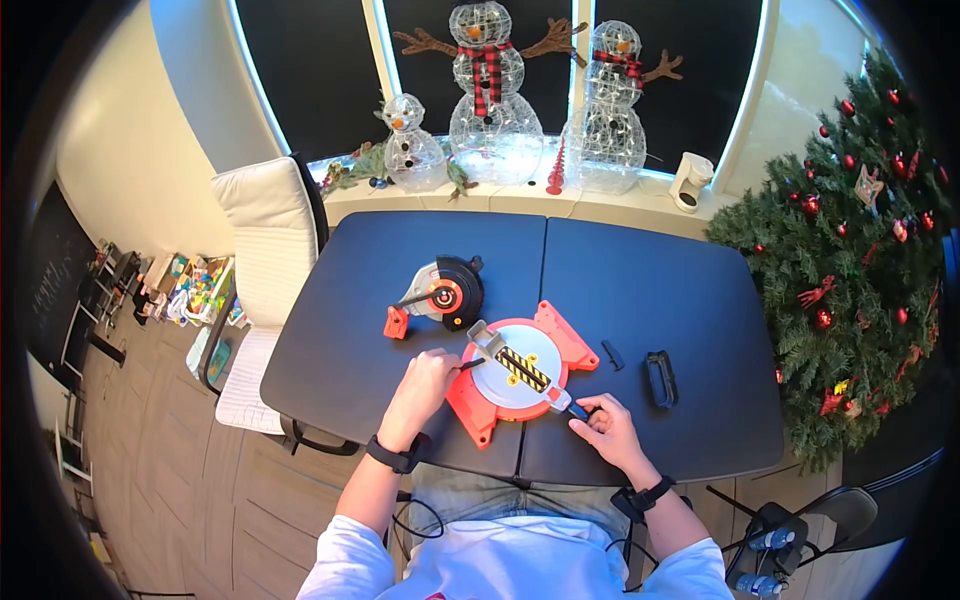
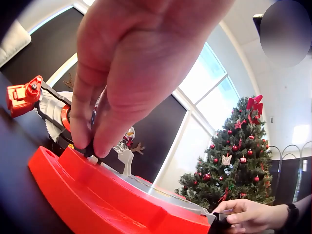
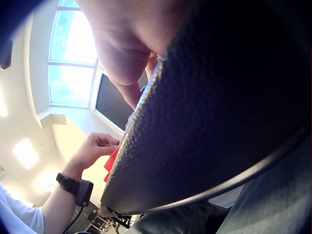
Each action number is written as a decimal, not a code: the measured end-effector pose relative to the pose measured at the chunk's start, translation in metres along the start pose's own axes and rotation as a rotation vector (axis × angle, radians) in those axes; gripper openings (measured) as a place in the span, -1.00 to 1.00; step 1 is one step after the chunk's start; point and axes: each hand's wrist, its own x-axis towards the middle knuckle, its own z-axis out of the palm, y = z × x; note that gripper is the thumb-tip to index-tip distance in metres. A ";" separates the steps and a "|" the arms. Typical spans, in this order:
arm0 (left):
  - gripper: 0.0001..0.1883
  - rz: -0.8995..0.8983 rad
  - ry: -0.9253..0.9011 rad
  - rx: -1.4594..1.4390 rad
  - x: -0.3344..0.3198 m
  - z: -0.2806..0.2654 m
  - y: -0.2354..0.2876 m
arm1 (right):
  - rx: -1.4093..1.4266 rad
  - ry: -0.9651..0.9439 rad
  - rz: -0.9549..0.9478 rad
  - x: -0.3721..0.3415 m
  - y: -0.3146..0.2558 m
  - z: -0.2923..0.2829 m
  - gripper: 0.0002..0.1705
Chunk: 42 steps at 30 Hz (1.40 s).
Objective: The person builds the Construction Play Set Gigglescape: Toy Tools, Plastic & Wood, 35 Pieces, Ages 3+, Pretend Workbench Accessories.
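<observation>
A miter saw base [image 1: 472, 402], with red sides, a round grey turntable and a yellow-and-black striped strip, lies on the dark table. At its left edge my left hand [image 1: 430, 380] pinches a small dark rod-like piece [image 1: 472, 364] between thumb and fingers. My right hand [image 1: 610, 432] grips the black handle [image 1: 578, 410] at the front end of the turntable arm. In the left wrist view, the left fingertips [image 2: 101, 146] come down right at the red rim. The saw's upper part [image 1: 458, 292], with a black blade guard and red handle, lies behind the base.
Right of the base lie a thin black bar [image 1: 612, 354] and a black oblong frame [image 1: 660, 380]. A white chair [image 1: 262, 260] stands at the table's left. A decorated Christmas tree [image 1: 840, 260] borders the right side. Light-up snowmen [image 1: 490, 130] line the window sill.
</observation>
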 end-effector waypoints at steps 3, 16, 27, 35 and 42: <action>-0.85 0.010 0.009 -0.026 0.001 0.001 -0.007 | -0.008 0.000 0.004 0.000 -0.002 0.001 -0.61; -0.93 -0.004 0.026 0.025 -0.005 0.011 -0.004 | 0.013 -0.005 -0.001 0.000 0.001 0.001 -0.61; -0.82 -0.016 0.100 0.110 -0.016 0.019 -0.002 | -0.272 -0.017 -0.048 0.011 -0.037 -0.016 -0.64; -0.33 -0.013 -0.070 0.287 -0.048 0.019 0.059 | -0.784 0.079 -0.028 0.073 -0.048 -0.057 -0.67; -0.46 0.044 -0.171 0.380 -0.058 0.039 0.051 | -1.073 0.060 0.021 0.100 -0.018 -0.054 -0.60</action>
